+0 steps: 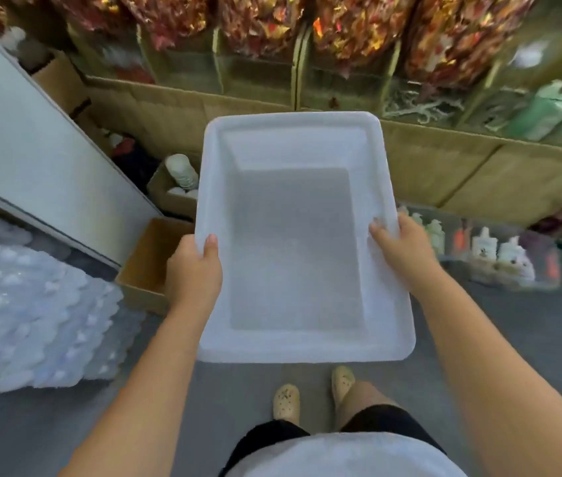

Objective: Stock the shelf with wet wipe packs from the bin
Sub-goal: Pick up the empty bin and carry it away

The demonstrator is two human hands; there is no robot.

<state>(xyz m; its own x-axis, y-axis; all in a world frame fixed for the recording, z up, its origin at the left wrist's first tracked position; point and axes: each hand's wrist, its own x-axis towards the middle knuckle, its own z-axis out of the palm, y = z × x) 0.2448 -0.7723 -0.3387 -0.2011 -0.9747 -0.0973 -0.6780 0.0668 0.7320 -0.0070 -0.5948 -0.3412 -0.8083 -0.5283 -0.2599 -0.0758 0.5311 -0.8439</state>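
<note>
I hold a translucent white plastic bin [293, 346] in front of me above the floor, level and with nothing inside it. My left hand [194, 266] grips its left rim, thumb over the edge. On the opposite rim my right hand [401, 249] grips the same way, thumb inside. No wet wipe packs show in the bin. Shelving [307, 84] with bagged goods runs across the far side.
Flattened cardboard [479, 173] leans against the shelf base. An open cardboard box [148, 263] stands on the floor at the left, another with white items [179, 180] behind it. Wrapped white packs [25, 304] pile at the left. Small bottles [489, 249] sit at the right.
</note>
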